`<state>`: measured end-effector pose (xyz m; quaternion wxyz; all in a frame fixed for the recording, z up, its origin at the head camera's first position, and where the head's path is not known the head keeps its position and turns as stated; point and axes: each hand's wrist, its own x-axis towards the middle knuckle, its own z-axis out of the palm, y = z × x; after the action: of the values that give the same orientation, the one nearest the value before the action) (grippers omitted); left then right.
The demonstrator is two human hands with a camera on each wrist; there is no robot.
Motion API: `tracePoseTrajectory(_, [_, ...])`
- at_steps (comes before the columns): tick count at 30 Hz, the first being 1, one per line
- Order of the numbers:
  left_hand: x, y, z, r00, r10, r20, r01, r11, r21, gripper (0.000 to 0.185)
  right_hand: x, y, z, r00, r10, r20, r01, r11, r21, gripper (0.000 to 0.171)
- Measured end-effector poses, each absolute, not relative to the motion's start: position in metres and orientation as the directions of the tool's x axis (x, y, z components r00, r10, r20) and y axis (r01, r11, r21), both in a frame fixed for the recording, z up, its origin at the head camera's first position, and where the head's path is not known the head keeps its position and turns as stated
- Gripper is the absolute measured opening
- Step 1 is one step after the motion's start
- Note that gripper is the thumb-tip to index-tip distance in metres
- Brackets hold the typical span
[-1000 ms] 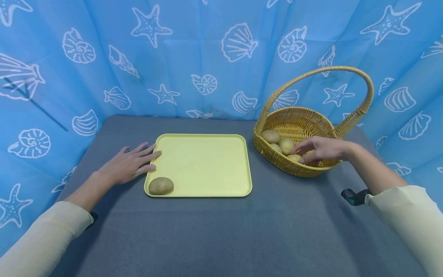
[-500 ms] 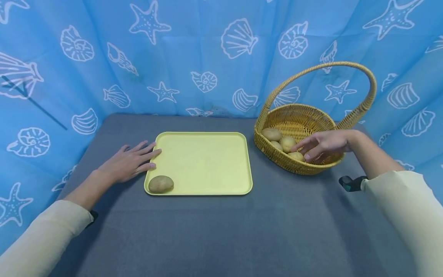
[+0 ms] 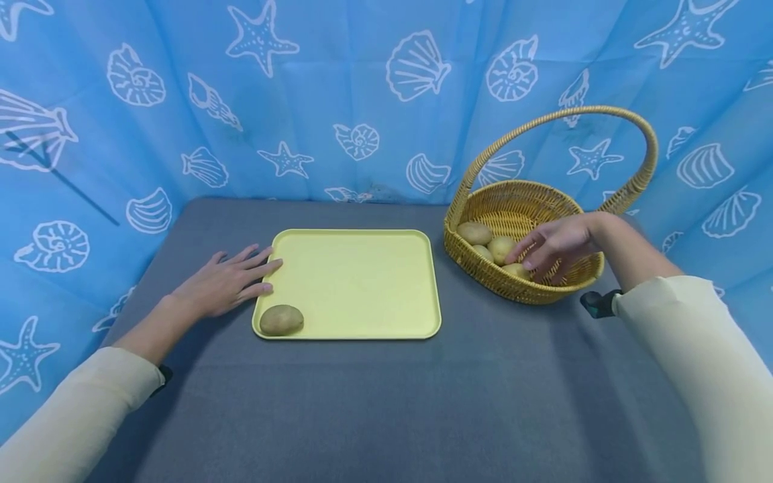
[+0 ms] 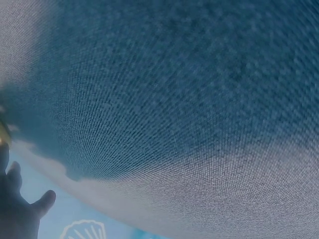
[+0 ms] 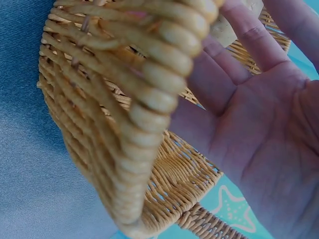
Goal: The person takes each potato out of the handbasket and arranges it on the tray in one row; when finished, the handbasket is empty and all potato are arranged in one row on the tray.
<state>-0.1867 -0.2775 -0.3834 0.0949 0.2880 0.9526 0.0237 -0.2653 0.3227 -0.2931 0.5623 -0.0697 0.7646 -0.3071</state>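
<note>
In the head view my left hand [image 3: 220, 287] lies at the left edge of a yellow tray [image 3: 356, 285], fingers spread, fingertips over the rim. One brown potato [image 3: 281, 320] lies in the tray's near left corner. On the right, my right hand [image 3: 564, 239] reaches into a wicker basket [image 3: 525, 294] holding several potatoes [image 3: 500, 249]. Its fingers extend loosely, the tips right at the nearest potato [image 3: 517, 270]. The right wrist view has the palm [image 5: 269, 129] inside the basket rim [image 5: 159, 94], fingers lightly bent, with a potato [image 5: 224, 32] partly hidden behind them.
The basket's tall arched handle [image 3: 558, 121] rises over the right arm. A grey cloth [image 3: 362, 409] covers the table, and a blue curtain [image 3: 362, 87] with white shells and starfish hangs behind it. A dark wrist device [image 3: 599, 304] sits below the right sleeve.
My right wrist has risen and turned while the fingers stay among the potatoes. The view has tilted slightly downward. My left hand, the tray and its potato have kept their places.
</note>
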Motion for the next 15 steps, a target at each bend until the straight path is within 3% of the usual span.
tracePoseTrajectory(15, [-0.187, -0.280, -0.385, -0.819, 0.549, -0.169, 0.540, 0.836, 0.098, 0.062, -0.267, 0.305, -0.295, -0.356, -0.463, -0.812, 0.218, 0.804, -0.553, 0.056])
